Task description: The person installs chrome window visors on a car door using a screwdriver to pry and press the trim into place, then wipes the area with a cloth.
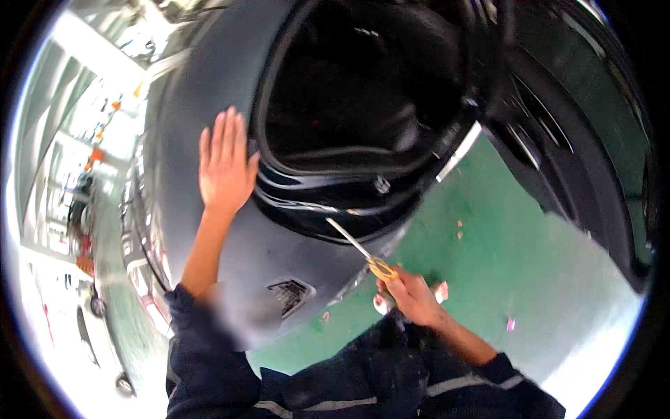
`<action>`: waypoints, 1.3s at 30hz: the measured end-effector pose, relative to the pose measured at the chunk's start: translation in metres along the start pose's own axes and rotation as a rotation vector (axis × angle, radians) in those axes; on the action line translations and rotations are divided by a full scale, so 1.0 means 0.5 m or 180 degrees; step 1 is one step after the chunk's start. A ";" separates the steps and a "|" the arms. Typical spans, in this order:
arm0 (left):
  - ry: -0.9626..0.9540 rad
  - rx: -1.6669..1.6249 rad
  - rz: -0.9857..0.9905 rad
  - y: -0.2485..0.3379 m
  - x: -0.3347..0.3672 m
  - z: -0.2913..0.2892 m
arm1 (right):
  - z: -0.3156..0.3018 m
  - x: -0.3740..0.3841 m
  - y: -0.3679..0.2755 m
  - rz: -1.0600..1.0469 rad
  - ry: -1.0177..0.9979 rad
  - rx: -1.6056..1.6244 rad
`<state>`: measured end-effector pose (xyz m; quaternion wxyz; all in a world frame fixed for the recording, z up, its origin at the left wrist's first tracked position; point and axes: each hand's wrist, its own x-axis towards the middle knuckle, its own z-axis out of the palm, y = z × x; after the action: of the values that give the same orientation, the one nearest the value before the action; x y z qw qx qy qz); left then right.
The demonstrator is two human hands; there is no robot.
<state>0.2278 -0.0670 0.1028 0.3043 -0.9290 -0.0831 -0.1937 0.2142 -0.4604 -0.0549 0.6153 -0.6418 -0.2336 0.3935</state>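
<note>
My left hand (227, 164) lies flat on the grey body panel (202, 77) of a car, beside the dark window opening, with its fingers stretched out. In my right hand (412, 297) is a pair of scissors (379, 267) with yellow handles. Their slim pale blades look closed and point up and left. The tip appears close to the glossy black door-frame edge (307, 208); whether it touches cannot be told. My fingers partly hide the handles. Below the opening, a dark, angular recess (289, 297) shows in the grey panel.
An open car door (558, 140) stands to the right. The green floor (453, 230) carries small scraps, including a pink piece (511, 324). My feet show beside my right hand. Other cars (143, 279) stand at the left. A blurred pale patch covers part of the panel near my left forearm.
</note>
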 end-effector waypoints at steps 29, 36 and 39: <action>-0.3588 -0.5239 -0.2982 1.665 -0.655 0.314 | -0.843 -0.918 1.762 0.4498 0.3365 -0.2555; -0.3731 -0.5066 -0.2255 1.890 -0.760 0.495 | -1.087 -1.007 2.022 0.4764 0.2646 -0.2859; -0.3699 -0.4834 -0.2382 1.727 -0.721 0.403 | -0.934 -0.961 1.933 0.3988 0.1813 -0.2596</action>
<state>0.1965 -0.6513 -0.6545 -0.5309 -0.7413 -0.3575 0.2021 0.1269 -1.2495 -0.9228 0.0327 -0.9040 0.2110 0.3705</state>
